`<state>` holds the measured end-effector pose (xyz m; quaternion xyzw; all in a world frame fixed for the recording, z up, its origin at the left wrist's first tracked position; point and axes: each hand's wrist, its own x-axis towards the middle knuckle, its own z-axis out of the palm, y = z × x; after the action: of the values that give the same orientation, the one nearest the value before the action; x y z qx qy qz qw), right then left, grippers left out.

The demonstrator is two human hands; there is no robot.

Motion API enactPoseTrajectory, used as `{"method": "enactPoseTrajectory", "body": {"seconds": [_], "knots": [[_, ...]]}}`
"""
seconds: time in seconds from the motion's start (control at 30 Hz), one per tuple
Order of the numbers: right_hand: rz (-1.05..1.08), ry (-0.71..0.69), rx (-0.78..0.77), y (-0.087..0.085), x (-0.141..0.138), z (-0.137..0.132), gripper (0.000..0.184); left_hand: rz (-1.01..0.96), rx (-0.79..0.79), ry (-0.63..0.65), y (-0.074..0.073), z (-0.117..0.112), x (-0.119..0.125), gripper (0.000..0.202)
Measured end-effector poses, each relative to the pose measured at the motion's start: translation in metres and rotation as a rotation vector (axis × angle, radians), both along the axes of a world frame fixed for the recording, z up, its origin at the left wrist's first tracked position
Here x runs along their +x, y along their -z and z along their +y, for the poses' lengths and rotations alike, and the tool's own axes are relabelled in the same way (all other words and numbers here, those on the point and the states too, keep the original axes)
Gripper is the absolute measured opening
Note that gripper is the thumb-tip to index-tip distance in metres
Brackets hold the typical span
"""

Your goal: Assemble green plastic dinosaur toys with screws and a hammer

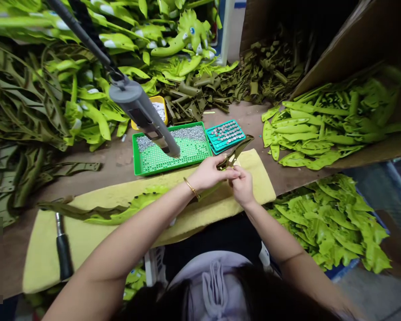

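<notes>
Both hands meet over a yellow towel on the bench. My left hand, a gold bracelet on its wrist, is closed on an olive-green plastic part that slants up to the right. My right hand pinches the same part from below. A bright green toy piece with an olive strip lies on the towel to the left. A grey power screwdriver hangs over a green tray of small screws.
A teal tray holds small metal pieces beside a yellow dish. Heaps of bright green and olive parts fill the back and left; more green parts lie right. A black-handled tool rests on the towel.
</notes>
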<state>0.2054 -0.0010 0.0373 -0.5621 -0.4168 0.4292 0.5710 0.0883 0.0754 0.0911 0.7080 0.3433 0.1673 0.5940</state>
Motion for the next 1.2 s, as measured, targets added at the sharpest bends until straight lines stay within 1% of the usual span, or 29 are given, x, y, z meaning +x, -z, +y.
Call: {"method": "enactPoseTrajectory", "body": {"seconds": [0.07,0.13,0.2,0.23,0.3,0.33,0.37,0.4,0.47,0.57,0.63,0.7,0.77,0.83,0.87,0.9,0.93,1.0,1.03,1.1,1.13,1.17,1.2], "knots": [[-0.025,0.014,-0.009,-0.004,0.0,0.004,0.043,0.069,0.034,0.019,-0.001,0.001,-0.014,0.043],[-0.005,0.043,-0.046,-0.006,0.002,0.009,0.046,0.218,0.045,0.095,-0.003,0.003,-0.032,0.043],[0.044,0.031,-0.141,-0.004,0.003,0.012,0.05,0.339,0.028,0.156,-0.004,0.006,-0.047,0.042],[0.056,-0.023,-0.208,-0.002,0.002,0.012,0.052,0.374,0.025,0.16,-0.004,0.007,-0.053,0.042],[0.033,-0.195,-0.333,0.003,-0.007,0.008,0.055,0.399,0.053,0.124,-0.002,0.01,-0.058,0.042],[0.012,-0.268,-0.367,0.005,-0.014,0.004,0.054,0.401,0.071,0.098,-0.001,0.01,-0.059,0.043],[0.0,-0.311,-0.379,0.008,-0.022,0.0,0.052,0.402,0.084,0.082,0.001,0.011,-0.058,0.043],[0.004,-0.317,-0.371,0.009,-0.029,-0.004,0.049,0.402,0.098,0.073,0.003,0.01,-0.056,0.043],[0.043,-0.28,-0.351,0.012,-0.041,-0.01,0.044,0.399,0.139,0.063,0.006,0.008,-0.055,0.041],[0.113,-0.241,-0.33,0.012,-0.05,-0.014,0.04,0.379,0.178,0.072,0.008,-0.001,-0.058,0.037],[0.159,-0.196,-0.302,0.012,-0.054,-0.014,0.038,0.367,0.169,0.072,0.009,-0.008,-0.061,0.035],[0.207,-0.126,-0.277,0.015,-0.059,-0.016,0.037,0.368,0.159,0.043,0.008,-0.014,-0.062,0.034],[0.245,-0.068,-0.273,0.018,-0.065,-0.02,0.037,0.375,0.153,0.007,0.008,-0.016,-0.062,0.031],[0.238,-0.032,-0.284,0.019,-0.066,-0.026,0.037,0.399,0.145,0.017,0.007,-0.014,-0.063,0.03],[0.202,-0.066,-0.303,0.016,-0.062,-0.028,0.037,0.426,0.145,0.046,0.007,-0.012,-0.064,0.03],[0.133,-0.154,-0.331,0.011,-0.057,-0.028,0.038,0.462,0.152,0.084,0.007,-0.01,-0.067,0.031],[0.031,-0.273,-0.355,0.003,-0.048,-0.026,0.039,0.504,0.165,0.127,0.007,-0.009,-0.07,0.033],[-0.225,-0.499,-0.342,-0.023,-0.03,-0.009,0.042,0.584,0.208,0.202,0.01,-0.009,-0.079,0.038],[-0.341,-0.481,-0.267,-0.038,-0.022,0.006,0.043,0.618,0.236,0.221,0.011,-0.012,-0.082,0.041],[-0.424,-0.254,0.016,-0.066,-0.017,0.047,0.046,0.684,0.311,0.191,0.016,-0.022,-0.088,0.044],[-0.421,-0.228,0.153,-0.076,-0.02,0.07,0.051,0.717,0.366,0.151,0.019,-0.03,-0.09,0.047],[-0.418,-0.262,0.252,-0.083,-0.028,0.093,0.055,0.747,0.432,0.101,0.022,-0.037,-0.091,0.05],[-0.44,-0.337,0.319,-0.087,-0.038,0.113,0.057,0.769,0.504,0.051,0.025,-0.045,-0.092,0.052]]}}
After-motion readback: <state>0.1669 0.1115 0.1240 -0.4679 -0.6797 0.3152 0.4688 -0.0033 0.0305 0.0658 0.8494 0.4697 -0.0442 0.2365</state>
